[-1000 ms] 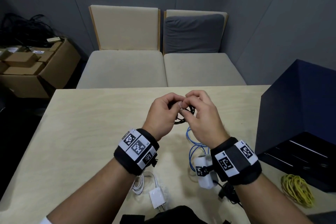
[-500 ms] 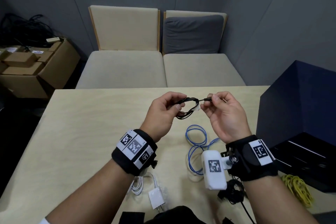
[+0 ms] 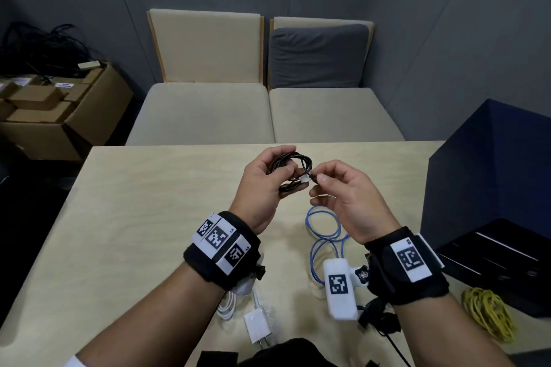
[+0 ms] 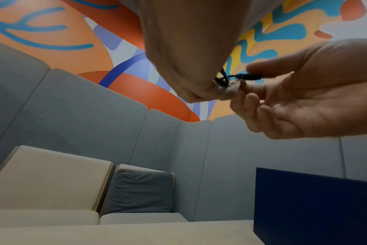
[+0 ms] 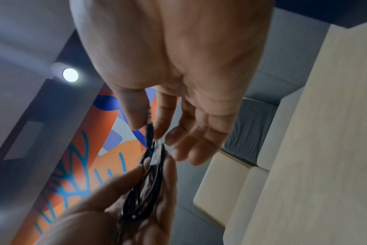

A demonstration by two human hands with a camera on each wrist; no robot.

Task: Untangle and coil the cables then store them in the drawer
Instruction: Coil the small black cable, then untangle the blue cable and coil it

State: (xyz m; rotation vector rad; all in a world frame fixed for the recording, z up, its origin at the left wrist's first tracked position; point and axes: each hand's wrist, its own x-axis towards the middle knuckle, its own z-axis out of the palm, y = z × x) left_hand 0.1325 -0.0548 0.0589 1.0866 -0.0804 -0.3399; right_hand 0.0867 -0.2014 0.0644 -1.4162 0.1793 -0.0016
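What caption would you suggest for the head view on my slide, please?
Left hand holds a coiled black cable above the table while the right hand pinches its plug end.

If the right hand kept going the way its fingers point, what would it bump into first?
Most likely the black cable coil that the left hand holds. The right hand pinches the cable's plug end, its fingertips almost at the coil; exact depth is unclear.

Above the table [image 3: 155, 217], the left hand [image 3: 262, 185] curls around the black cable [image 3: 293, 162]; the right hand [image 3: 348, 197] pinches its plug, other fingers loose.
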